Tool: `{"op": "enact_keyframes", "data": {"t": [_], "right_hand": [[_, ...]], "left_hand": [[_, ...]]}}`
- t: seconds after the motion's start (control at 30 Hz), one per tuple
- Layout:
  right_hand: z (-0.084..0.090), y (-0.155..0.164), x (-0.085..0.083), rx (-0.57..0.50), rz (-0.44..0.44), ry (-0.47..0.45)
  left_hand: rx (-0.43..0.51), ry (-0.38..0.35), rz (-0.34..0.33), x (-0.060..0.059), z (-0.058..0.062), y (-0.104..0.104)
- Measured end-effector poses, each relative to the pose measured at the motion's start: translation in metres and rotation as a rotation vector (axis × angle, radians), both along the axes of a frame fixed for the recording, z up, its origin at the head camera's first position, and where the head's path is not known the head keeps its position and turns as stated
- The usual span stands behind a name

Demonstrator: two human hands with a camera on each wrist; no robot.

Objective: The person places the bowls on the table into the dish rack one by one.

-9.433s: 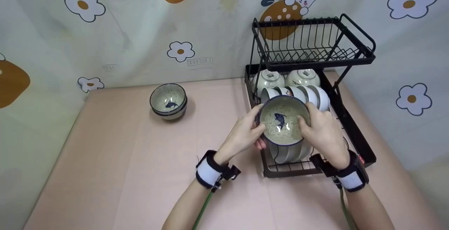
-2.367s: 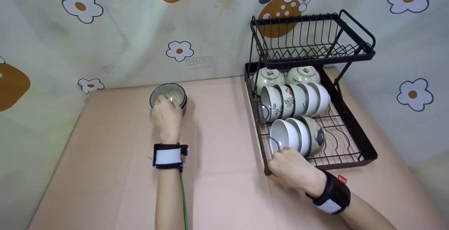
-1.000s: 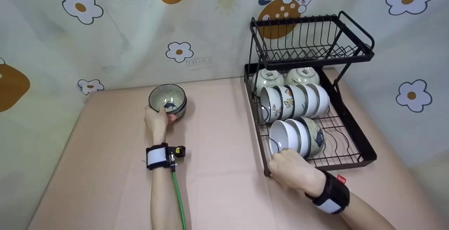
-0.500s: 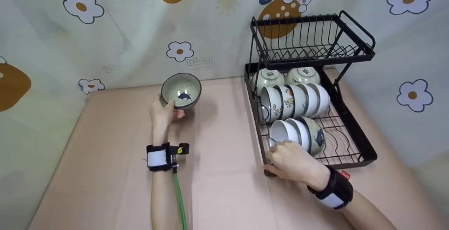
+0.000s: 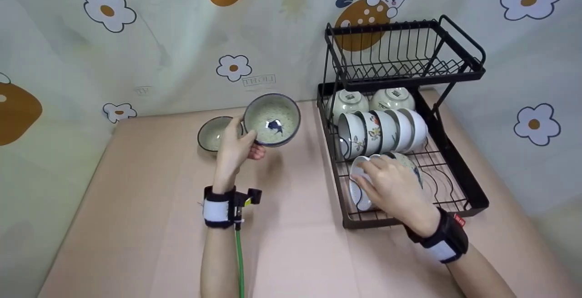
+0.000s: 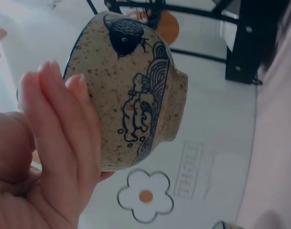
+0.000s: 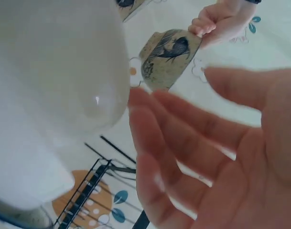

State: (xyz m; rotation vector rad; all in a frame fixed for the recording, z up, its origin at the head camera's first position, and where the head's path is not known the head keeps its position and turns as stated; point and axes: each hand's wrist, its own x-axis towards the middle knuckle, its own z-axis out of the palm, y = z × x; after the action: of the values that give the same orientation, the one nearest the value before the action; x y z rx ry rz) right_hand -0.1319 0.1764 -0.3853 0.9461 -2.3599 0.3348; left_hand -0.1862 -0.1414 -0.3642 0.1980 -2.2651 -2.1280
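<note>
- Your left hand (image 5: 236, 145) holds the speckled fish bowl (image 5: 272, 119) up off the bench (image 5: 150, 207), between the rack and the bowl left behind; the grip is clenched on its rim and wall, thumb inside, fingers (image 6: 64, 129) outside.
- Nothing lies in that bowl but the painted blue fish.
- A second speckled bowl (image 5: 213, 133) sits on the bench just behind your left hand.
- Your right hand (image 5: 391, 184) lies with loose, straight fingers over the front white bowl (image 5: 360, 189), grasping nothing.
- The dish rack (image 5: 409, 152) carries bowls on edge on its lower tier; its top tier (image 5: 404, 57) is bare wire.
- The left wrist view shows the bowl's outer wall (image 6: 131, 90), with a fish and wave pattern that the head view hides.
- The right wrist view shows your open palm (image 7: 221, 157) just beside the white bowl's glossy side (image 7: 54, 67).
</note>
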Motion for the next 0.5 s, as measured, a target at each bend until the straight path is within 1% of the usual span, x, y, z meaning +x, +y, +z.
{"op": "enact_keyframes", "data": {"t": [0.1,0.23,0.33,0.5], "right_hand": [[0.005,0.004,-0.001,-0.071,-0.086,-0.069],[0.010,0.008,-0.003,-0.164,-0.150,-0.138],[0.014,0.010,-0.004,-0.196,-0.181,-0.173],[0.017,0.012,-0.003,-0.219,-0.219,-0.220]], "left_hand": [[-0.016,0.009,-0.055,0.005,0.004,0.013],[-0.045,0.023,-0.126,0.013,0.009,0.032],[-0.090,0.032,-0.171,0.020,0.011,0.046],[-0.150,0.050,-0.255,0.029,0.012,0.068]]}}
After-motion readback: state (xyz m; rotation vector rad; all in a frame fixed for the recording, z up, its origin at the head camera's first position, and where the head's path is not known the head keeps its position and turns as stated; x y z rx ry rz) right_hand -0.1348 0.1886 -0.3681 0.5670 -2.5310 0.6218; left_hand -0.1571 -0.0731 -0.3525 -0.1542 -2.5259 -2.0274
